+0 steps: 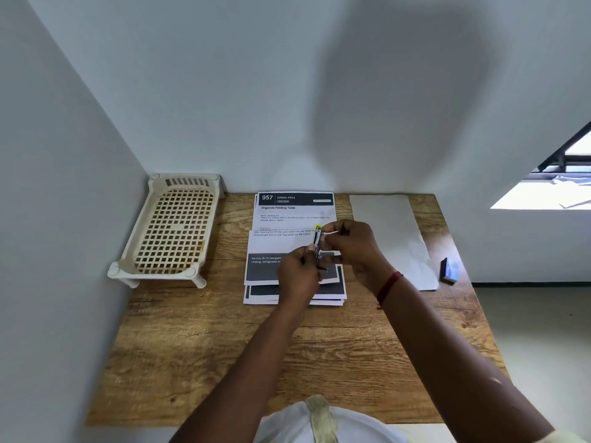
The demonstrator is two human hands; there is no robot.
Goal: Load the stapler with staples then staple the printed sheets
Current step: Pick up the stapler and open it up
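The stapler point(318, 247) is up off the counter point(198, 340), above the printed sheets point(281, 247) near the far edge, long axis running near to far. Left hand point(297, 273) grips its near end; right hand point(350, 246) pinches the far end, closer to the magazine for loading.

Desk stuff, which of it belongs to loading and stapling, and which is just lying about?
For the job: stapler, held in the left hand and right hand; printed sheets; small blue box, possibly staples.
Lying about: white plastic rack; blank sheet.
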